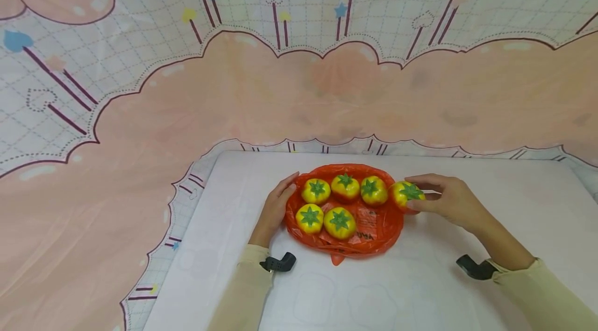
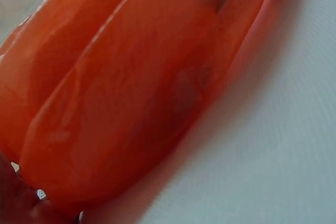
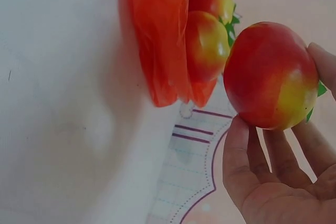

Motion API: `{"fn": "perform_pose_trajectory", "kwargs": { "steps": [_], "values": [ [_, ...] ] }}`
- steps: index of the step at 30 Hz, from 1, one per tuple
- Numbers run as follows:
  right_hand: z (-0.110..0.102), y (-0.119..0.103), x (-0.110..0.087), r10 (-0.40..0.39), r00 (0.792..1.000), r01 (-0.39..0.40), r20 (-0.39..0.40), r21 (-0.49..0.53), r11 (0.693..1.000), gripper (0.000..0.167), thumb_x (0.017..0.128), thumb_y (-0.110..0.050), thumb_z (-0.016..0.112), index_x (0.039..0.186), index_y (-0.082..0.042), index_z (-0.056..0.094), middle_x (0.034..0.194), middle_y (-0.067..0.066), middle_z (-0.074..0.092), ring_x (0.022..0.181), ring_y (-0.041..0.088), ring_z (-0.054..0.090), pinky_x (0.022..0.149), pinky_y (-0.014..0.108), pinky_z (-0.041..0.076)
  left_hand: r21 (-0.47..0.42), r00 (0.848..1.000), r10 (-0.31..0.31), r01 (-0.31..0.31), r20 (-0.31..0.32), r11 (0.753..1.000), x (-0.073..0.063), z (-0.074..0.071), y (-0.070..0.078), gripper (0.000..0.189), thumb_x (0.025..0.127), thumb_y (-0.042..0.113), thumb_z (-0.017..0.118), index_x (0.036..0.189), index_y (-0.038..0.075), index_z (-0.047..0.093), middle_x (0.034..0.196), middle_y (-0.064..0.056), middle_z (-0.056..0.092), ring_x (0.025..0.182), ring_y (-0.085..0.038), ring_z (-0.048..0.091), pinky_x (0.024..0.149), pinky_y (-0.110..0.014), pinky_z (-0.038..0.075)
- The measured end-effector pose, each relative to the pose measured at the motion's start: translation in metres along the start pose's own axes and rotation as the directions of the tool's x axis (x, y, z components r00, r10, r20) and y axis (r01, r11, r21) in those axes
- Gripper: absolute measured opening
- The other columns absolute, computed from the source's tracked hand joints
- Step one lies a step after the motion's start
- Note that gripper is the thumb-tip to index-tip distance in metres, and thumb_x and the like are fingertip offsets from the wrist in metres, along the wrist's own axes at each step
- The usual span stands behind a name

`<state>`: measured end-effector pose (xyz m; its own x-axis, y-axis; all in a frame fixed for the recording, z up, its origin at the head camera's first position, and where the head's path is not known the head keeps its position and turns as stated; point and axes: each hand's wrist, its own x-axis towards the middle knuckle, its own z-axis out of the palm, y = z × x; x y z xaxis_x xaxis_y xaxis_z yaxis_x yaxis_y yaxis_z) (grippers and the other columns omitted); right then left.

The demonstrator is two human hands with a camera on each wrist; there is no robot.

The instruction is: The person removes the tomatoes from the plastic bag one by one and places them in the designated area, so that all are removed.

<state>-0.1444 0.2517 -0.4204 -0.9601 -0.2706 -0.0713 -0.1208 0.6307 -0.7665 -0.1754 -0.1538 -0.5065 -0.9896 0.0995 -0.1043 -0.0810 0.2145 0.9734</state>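
Observation:
A red plastic bag (image 1: 369, 256) lies spread on the table with its mouth facing up. Inside sit several red-and-yellow tomatoes (image 1: 340, 223) with green star-shaped leafy tops, in two rows. My left hand (image 1: 273, 209) holds the bag's left rim; in the left wrist view the bag's side (image 2: 131, 87) fills much of the picture, and the fingers show only darkly at the lower left corner. At the bag's right edge, my right hand (image 1: 450, 201) grips another tomato (image 3: 273, 77) between thumb and fingertips, beside the nearest tomato (image 3: 206, 45) in the bag.
The white table (image 1: 350, 300) stretches around the bag on all sides. Behind it hangs a pink-and-white patterned cloth (image 1: 280, 97). Black wrist devices sit on the left wrist (image 1: 279, 262) and the right wrist (image 1: 476, 267).

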Motion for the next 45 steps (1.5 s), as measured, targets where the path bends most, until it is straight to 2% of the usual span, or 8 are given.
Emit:
{"fn": "perform_pose_trajectory", "kwargs": {
  "steps": [13,22,29,32,37,45],
  "values": [
    [-0.005,0.003,0.0,0.038,0.999,-0.038,-0.028,-0.021,0.999,0.061,0.087,-0.044,0.079,0.138,-0.013,0.064,0.14,0.015,0.064,0.127,0.039,0.058,0.092,0.034,0.061,0.007,1.0,-0.004,0.004,-0.001,1.0,0.001,0.0,0.0,0.047,0.105,0.042,0.048,0.151,0.032,0.051,0.16,0.006,0.045,0.152,-0.023,0.036,0.122,-0.05,0.035],
    [-0.009,0.008,-0.002,0.086,0.996,-0.087,-0.033,-0.02,0.996,0.064,0.089,-0.043,0.078,0.142,-0.012,0.06,0.143,0.017,0.06,0.129,0.04,0.054,0.095,0.045,0.06,0.011,1.0,-0.003,0.003,0.006,1.0,0.0,-0.001,0.0,0.047,0.106,0.041,0.047,0.152,0.029,0.05,0.16,0.004,0.045,0.152,-0.024,0.036,0.122,-0.05,0.034],
    [-0.012,0.013,-0.002,0.085,0.996,-0.085,-0.036,-0.005,0.996,0.062,0.09,-0.042,0.077,0.142,-0.012,0.06,0.143,0.017,0.06,0.129,0.04,0.054,0.091,0.03,0.061,0.014,1.0,-0.001,0.001,0.004,1.0,0.002,0.0,-0.001,0.048,0.106,0.041,0.048,0.152,0.028,0.05,0.16,0.004,0.046,0.152,-0.024,0.037,0.122,-0.05,0.035],
    [-0.013,0.015,-0.002,0.105,0.994,-0.105,-0.033,0.007,0.994,0.064,0.089,-0.043,0.078,0.143,-0.012,0.059,0.144,0.017,0.059,0.13,0.04,0.053,0.092,0.034,0.061,0.013,1.0,-0.002,0.002,0.003,1.0,0.002,0.0,-0.001,0.048,0.106,0.041,0.048,0.152,0.028,0.05,0.159,0.005,0.046,0.152,-0.024,0.036,0.122,-0.05,0.035],
    [-0.015,0.018,-0.001,0.131,0.991,-0.13,-0.038,0.015,0.991,0.069,0.089,-0.045,0.077,0.146,-0.012,0.056,0.146,0.02,0.055,0.133,0.044,0.048,0.094,0.051,0.06,0.009,1.0,0.001,-0.001,0.006,1.0,0.002,-0.001,-0.001,0.048,0.105,0.043,0.048,0.151,0.029,0.05,0.159,0.005,0.046,0.152,-0.024,0.036,0.121,-0.05,0.035],
    [-0.016,0.021,0.001,0.155,0.987,-0.154,-0.047,0.028,0.988,0.073,0.088,-0.049,0.076,0.148,-0.014,0.054,0.149,0.021,0.053,0.136,0.05,0.045,0.095,0.058,0.058,0.004,1.0,0.003,-0.003,0.002,1.0,0.001,-0.001,-0.002,0.046,0.105,0.043,0.048,0.15,0.032,0.052,0.159,0.006,0.047,0.152,-0.024,0.037,0.121,-0.05,0.037]
  ]
}}
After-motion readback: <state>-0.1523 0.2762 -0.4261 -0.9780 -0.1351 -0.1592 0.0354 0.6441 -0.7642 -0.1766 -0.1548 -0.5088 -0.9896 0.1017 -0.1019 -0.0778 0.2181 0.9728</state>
